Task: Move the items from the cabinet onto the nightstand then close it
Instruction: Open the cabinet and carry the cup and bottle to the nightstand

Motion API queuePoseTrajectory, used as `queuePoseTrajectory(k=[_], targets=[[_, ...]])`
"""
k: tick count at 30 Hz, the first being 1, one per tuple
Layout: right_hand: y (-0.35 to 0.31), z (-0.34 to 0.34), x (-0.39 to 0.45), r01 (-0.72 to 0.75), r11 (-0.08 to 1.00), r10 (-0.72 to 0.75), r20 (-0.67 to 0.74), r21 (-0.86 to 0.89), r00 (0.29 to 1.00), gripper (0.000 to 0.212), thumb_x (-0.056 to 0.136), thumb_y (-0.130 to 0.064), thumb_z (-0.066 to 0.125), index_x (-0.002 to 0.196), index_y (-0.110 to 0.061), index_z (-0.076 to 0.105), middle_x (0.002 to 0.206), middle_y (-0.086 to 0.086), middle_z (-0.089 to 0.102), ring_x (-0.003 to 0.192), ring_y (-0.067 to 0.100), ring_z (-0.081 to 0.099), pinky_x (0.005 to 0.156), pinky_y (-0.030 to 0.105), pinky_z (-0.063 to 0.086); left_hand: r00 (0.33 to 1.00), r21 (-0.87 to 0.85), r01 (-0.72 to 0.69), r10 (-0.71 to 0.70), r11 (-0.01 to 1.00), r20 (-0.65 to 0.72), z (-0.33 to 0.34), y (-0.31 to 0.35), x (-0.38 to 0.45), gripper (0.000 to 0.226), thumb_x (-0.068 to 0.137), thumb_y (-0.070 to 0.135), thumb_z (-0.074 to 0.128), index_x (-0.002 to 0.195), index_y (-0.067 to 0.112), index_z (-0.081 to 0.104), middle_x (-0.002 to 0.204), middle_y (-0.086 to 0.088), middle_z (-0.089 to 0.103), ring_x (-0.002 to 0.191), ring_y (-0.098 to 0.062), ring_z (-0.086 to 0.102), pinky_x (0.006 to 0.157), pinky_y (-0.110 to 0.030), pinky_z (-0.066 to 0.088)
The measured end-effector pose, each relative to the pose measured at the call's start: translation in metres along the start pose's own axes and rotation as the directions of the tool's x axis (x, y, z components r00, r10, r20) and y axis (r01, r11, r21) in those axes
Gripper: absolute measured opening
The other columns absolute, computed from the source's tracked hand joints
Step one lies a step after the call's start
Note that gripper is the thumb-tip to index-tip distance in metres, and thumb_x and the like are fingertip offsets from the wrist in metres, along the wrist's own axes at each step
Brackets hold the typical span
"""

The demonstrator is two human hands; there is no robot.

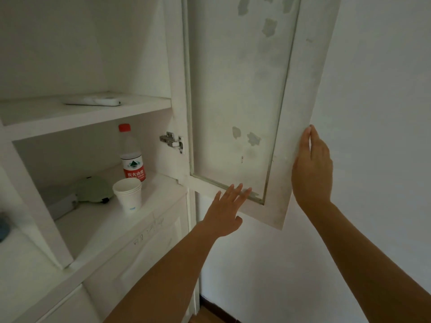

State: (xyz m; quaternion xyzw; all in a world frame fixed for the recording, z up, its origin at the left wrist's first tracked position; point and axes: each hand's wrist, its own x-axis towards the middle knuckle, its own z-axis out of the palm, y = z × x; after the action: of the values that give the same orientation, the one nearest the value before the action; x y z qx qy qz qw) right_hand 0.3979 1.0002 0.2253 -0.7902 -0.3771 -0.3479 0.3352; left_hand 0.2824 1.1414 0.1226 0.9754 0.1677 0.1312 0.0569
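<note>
The white cabinet's door (238,94) stands swung wide open to the right. My right hand (312,166) lies flat against the door's outer edge, fingers up. My left hand (227,210) reaches with spread fingers to the door's bottom rail, holding nothing. On the lower shelf (93,227) stand a water bottle (131,155) with a red cap and red label, a stack of white paper cups (128,193) in front of it, and a pale green rounded device (93,188) behind. A flat white remote-like object (93,101) lies on the upper shelf (77,120).
A metal hinge (171,141) joins the door to the frame. Below the shelf is a shut white cabinet door (140,259). A plain white wall (373,113) fills the right side. A dark bluish object (4,227) shows at the left edge.
</note>
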Motion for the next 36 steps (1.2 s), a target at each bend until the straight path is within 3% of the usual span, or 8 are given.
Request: queuePoseTrajectory(k=[3,8,15,21,27,30,34,36], targets=[[0.009,0.007,0.006,0.014,0.999,-0.013,0.019,-0.039,1.000,0.065,0.083,0.003,0.053,0.140,0.008,0.022,0.143,0.030,0.034,0.129,0.046,0.038,0.101,0.055,0.037,1.000,0.003,0.009,-0.009,1.000,0.009,0.000,0.003,0.009,0.076,0.091,0.020,0.044,0.146,0.032,-0.008,0.157,0.004,-0.010,0.145,-0.017,-0.012,0.116,-0.040,-0.005],[0.022,0.016,0.013,0.032,0.998,-0.029,0.066,-0.046,0.997,0.059,0.083,0.010,0.046,0.137,0.011,0.024,0.141,0.033,0.035,0.129,0.048,0.037,0.102,0.057,0.037,1.000,-0.018,0.020,-0.019,1.000,0.014,0.002,0.011,0.022,0.075,0.092,0.020,0.045,0.146,0.031,-0.005,0.157,0.004,-0.010,0.144,-0.017,-0.012,0.116,-0.042,-0.005],[0.014,0.021,0.011,0.096,0.995,-0.096,0.048,0.004,0.994,0.066,0.084,-0.002,0.053,0.140,0.007,0.018,0.149,0.029,0.020,0.139,0.043,0.018,0.113,0.048,0.015,0.999,-0.006,0.046,-0.046,0.999,-0.011,0.005,0.008,0.022,0.074,0.091,0.021,0.046,0.147,0.031,-0.002,0.158,0.004,-0.008,0.145,-0.017,-0.011,0.116,-0.041,-0.005],[-0.013,0.042,0.003,0.266,0.950,-0.272,0.015,0.161,0.962,0.052,0.086,-0.015,0.039,0.134,0.001,0.032,0.143,0.026,0.037,0.135,0.034,0.020,0.109,0.046,0.022,0.979,-0.051,0.128,-0.135,0.990,-0.155,-0.012,-0.013,-0.002,0.066,0.091,0.019,0.046,0.147,0.025,0.012,0.158,-0.001,0.007,0.146,-0.017,0.000,0.116,-0.039,-0.003],[-0.063,0.090,-0.014,0.325,0.849,-0.417,0.151,0.416,0.896,0.050,0.089,-0.022,0.036,0.133,0.001,0.038,0.136,0.023,0.047,0.128,0.037,0.040,0.106,0.046,0.035,0.862,-0.031,0.380,-0.366,0.924,-0.351,-0.037,-0.061,-0.071,0.054,0.091,0.026,0.048,0.142,0.020,0.031,0.150,-0.004,0.032,0.138,-0.021,0.030,0.113,-0.032,0.020],[-0.092,0.116,-0.033,0.320,0.787,-0.492,0.224,0.527,0.841,0.049,0.089,-0.016,0.050,0.135,0.000,0.038,0.136,0.020,0.048,0.128,0.036,0.044,0.104,0.050,0.040,0.773,0.008,0.542,-0.494,0.841,-0.399,-0.045,-0.088,-0.116,0.054,0.089,0.028,0.053,0.139,0.016,0.036,0.145,-0.007,0.039,0.131,-0.024,0.039,0.109,-0.034,0.030],[-0.125,0.144,-0.059,0.240,0.760,-0.546,0.392,0.604,0.741,0.056,0.093,-0.021,0.049,0.143,-0.010,0.026,0.148,0.009,0.034,0.138,0.024,0.029,0.112,0.032,0.023,0.648,0.014,0.739,-0.705,0.673,-0.288,-0.045,-0.120,-0.159,0.063,0.089,0.034,0.053,0.143,0.015,0.025,0.150,-0.007,0.029,0.136,-0.025,0.031,0.114,-0.039,0.025],[-0.136,0.160,-0.069,0.219,0.758,-0.565,0.450,0.614,0.692,0.058,0.094,-0.025,0.046,0.145,-0.013,0.021,0.151,0.006,0.029,0.140,0.019,0.025,0.113,0.029,0.022,0.613,0.049,0.783,-0.755,0.620,-0.232,-0.043,-0.136,-0.171,0.066,0.091,0.037,0.050,0.145,0.015,0.019,0.153,-0.007,0.022,0.140,-0.024,0.023,0.117,-0.039,0.021]])
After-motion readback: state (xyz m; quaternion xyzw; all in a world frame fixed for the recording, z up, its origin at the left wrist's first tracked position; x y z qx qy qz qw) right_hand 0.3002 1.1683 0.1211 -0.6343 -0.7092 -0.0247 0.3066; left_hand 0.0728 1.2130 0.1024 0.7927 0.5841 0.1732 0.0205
